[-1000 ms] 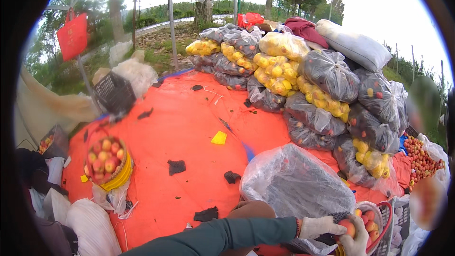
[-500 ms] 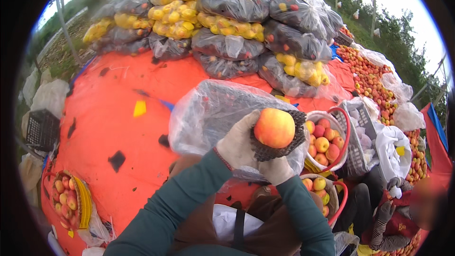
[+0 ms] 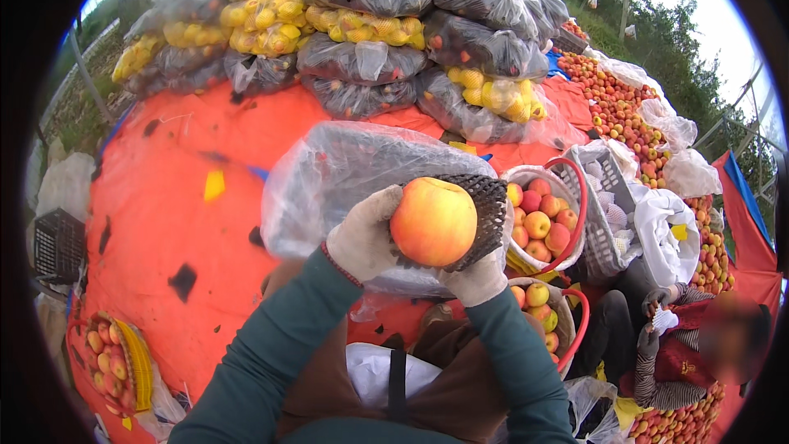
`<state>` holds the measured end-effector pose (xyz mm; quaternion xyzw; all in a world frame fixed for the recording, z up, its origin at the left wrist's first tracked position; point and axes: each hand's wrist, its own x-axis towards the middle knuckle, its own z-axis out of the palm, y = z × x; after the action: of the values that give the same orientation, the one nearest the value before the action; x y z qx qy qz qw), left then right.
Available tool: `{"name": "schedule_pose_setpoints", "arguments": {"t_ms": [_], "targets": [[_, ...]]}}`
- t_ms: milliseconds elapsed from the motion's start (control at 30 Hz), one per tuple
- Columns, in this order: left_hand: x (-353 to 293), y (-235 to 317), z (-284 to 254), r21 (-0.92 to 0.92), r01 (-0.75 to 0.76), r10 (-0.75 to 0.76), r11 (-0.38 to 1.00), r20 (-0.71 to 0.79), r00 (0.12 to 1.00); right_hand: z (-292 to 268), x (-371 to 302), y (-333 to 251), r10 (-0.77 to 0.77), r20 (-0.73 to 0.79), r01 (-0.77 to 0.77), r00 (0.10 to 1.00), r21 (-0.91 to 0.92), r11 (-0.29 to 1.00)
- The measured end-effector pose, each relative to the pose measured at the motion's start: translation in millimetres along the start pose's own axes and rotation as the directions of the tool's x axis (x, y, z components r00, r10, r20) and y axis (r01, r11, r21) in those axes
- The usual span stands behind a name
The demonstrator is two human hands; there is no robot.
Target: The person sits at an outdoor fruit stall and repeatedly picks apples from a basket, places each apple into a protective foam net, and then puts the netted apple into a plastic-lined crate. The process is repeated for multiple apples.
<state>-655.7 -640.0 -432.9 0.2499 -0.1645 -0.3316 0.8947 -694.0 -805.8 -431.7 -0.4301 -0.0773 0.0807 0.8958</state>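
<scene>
A yellow-red apple (image 3: 433,222) is held in my gloved left hand (image 3: 362,234), whose fingers curl round its left side. My right hand (image 3: 478,279), gloved too, grips a black foam net sleeve (image 3: 491,207) from below. The sleeve spreads behind the apple and to its right, touching it; how far it wraps the underside is hidden. Both hands are above the near edge of a container lined with a clear plastic bag (image 3: 308,189).
Baskets of apples (image 3: 542,222) (image 3: 542,312) and a grey crate (image 3: 604,238) stand to the right; another apple basket (image 3: 107,362) sits at lower left. Stacked bags (image 3: 362,62) lie at the back on the orange sheet (image 3: 156,222). A co-worker (image 3: 674,345) sits at right.
The apple and both hands have come closer and lower. More of the black sleeve now shows to the apple's right. The view has shifted a little, and the co-worker's hands have moved.
</scene>
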Motion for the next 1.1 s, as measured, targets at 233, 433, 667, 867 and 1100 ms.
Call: {"name": "schedule_pose_setpoints", "arguments": {"t_ms": [233,433,667,867,1100], "targets": [[10.8,11.5,24.1,0.126,0.054,-0.066,0.991,0.092,0.994,-47.7,7.3,-16.3,-0.161,-0.206,0.173,0.965,0.040,0.984],[32.1,-7.4,20.6,0.689,-0.048,0.210,0.723,-0.154,0.966,-21.3,-0.7,-47.9,-0.600,-0.327,0.331,0.730,-0.599,0.729],[38.4,-8.3,12.4,0.804,-0.179,0.470,0.566,-0.138,0.872,-4.4,-7.1,-30.5,-0.600,0.451,0.449,0.661,-0.878,-0.165],[39.2,-23.2,21.5,0.674,-0.143,0.354,0.724,-0.186,0.917,-8.2,-7.0,-31.4,-0.655,0.299,0.383,0.694,-0.924,-0.016],[39.2,-12.4,11.6,0.797,-0.141,0.449,0.588,-0.175,0.876,-13.8,-13.2,-26.7,-0.606,0.121,0.404,0.786,-0.843,0.355]]}}
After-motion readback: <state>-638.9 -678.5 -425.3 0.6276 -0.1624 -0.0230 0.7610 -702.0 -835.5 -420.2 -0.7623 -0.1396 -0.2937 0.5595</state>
